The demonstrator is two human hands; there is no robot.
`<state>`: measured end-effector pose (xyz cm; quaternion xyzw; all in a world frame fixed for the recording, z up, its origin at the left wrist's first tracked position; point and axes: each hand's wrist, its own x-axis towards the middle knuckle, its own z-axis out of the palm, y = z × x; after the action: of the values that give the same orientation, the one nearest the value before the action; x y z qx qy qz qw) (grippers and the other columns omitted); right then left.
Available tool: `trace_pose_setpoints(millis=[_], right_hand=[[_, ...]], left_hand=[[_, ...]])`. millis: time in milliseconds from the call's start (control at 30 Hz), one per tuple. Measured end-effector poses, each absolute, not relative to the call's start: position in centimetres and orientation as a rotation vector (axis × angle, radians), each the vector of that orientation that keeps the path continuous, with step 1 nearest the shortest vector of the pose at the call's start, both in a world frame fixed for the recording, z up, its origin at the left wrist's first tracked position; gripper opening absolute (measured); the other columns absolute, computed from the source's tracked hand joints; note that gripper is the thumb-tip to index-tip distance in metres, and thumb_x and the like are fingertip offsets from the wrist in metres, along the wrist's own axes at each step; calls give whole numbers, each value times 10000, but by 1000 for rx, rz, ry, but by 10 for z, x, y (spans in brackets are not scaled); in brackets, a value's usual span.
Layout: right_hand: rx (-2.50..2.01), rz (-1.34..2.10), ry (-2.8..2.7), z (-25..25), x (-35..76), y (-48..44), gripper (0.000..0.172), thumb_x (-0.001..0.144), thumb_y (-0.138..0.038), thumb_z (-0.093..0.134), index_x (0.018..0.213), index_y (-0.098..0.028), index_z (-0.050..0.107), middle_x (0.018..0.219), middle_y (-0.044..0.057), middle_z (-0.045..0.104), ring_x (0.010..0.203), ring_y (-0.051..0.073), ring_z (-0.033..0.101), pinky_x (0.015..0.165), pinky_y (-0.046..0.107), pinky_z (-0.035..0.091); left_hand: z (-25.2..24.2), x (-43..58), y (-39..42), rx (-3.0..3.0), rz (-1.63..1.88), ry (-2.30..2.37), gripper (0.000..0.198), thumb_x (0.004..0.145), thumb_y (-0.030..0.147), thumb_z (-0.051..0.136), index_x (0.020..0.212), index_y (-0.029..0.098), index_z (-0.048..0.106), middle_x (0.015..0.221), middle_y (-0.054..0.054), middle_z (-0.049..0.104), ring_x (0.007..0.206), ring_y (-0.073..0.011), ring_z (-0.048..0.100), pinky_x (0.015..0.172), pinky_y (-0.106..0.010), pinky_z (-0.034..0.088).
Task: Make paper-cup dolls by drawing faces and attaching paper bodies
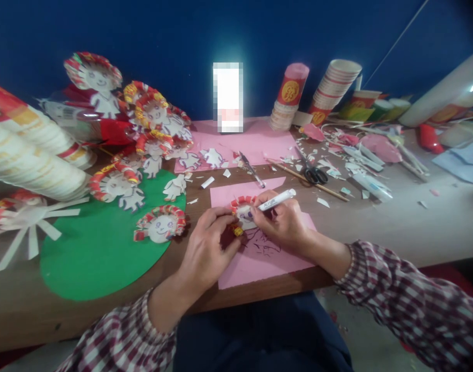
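Observation:
My right hand (281, 219) grips a white acrylic marker (276, 200), its tip down at the face of a paper-cup doll head (245, 213). Red and yellow curled strips ring that white face. With its fingers bent around the left edge of the head, my left hand (209, 245) steadies it. Both rest over a pink paper sheet (236, 276) marked with dark pen strokes. To the left, a finished-looking doll head (161, 229) with a drawn smile lies on a green paper shape (100, 268). My fingers hide part of the face being marked.
Scissors (314, 174), a pen (252, 169) and a wooden stick (310, 181) lie beyond the pink sheet among paper scraps. Several paper dolls (155, 116) and stacked paper cups (35, 150) crowd the left. More cup stacks (335, 85) stand by the blue wall.

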<state>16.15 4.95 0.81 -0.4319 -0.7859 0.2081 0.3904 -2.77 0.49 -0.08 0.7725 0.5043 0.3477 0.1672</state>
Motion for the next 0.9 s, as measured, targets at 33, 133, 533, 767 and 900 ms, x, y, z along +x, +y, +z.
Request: trace_pose_setpoints(millis=[33,133,533,767,900], right_hand=[[-1099,531,-2000,8,162,50,38,810,-220,590,804,-183,582,764,21,650,654,131,584,637,253,448],[-1118,527,-2013,8,161,50,46,816,-224,580,801,-181,583,764,23,650,651,132,583,637,255,448],[-1153,485,-1980,12,161,47,81,817,-215,570,742,-186,566,657,-2,607,560,107,531,569,231,422],[-1096,511,-1990,10,160,48,33,808,-208,589,788,-182,592,760,24,654,651,130,581,634,253,445],[-1076,512,-1992,9,161,48,48,822,-211,577,791,-178,593,764,25,654,657,127,585,640,251,444]], left_hand=[[-1,-28,5,2198,989,1437,280,765,154,661,1036,196,604,1106,-82,587,1058,-245,567,913,-427,498],[-1,-28,5,2204,994,1438,281,764,150,660,1036,196,601,1112,-84,586,1063,-246,564,917,-433,495],[0,-27,5,2202,991,1435,273,773,175,674,1038,188,608,1113,-87,586,1060,-241,564,911,-422,498],[-1,-28,5,2216,996,1437,290,762,164,689,1038,182,601,1111,-84,588,1058,-232,561,918,-419,493],[-1,-27,5,2211,982,1437,295,761,154,690,1041,178,602,1113,-85,585,1062,-227,557,919,-410,492]])
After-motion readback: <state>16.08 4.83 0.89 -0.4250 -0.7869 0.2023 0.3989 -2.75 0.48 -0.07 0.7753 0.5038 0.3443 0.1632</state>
